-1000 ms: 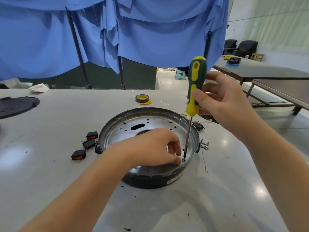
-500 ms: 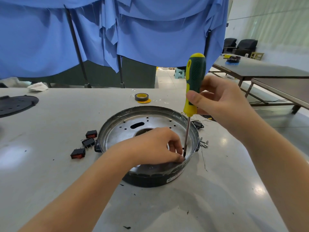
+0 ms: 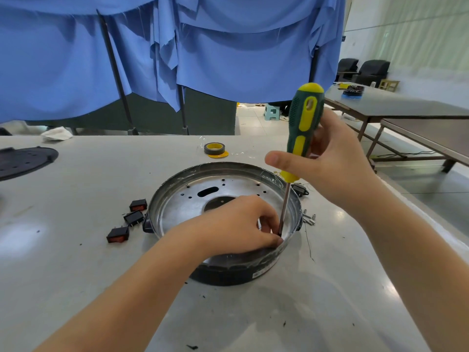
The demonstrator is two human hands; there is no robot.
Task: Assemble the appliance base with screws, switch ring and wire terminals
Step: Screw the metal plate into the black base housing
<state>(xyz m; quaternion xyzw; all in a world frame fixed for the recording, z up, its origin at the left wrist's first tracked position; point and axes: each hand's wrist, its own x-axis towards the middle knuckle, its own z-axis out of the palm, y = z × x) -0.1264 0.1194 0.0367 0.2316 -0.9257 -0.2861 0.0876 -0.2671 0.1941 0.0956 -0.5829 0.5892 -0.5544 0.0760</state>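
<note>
Right hand (image 3: 337, 168) raised, fingers curled gripping — left hand (image 3: 236, 222) low, fingertips pinched.

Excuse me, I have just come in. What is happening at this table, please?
A person is fastening a screw inside a round metal appliance base on the grey table. The right hand holds a green and yellow screwdriver nearly upright, its tip down near the base's right inner wall. The left hand pinches at the tip; the screw itself is hidden. Three black rocker switches lie left of the base.

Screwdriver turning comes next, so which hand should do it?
The right hand. It already grips the screwdriver handle, tip down inside the appliance base. The left hand is busy at the tip.
</note>
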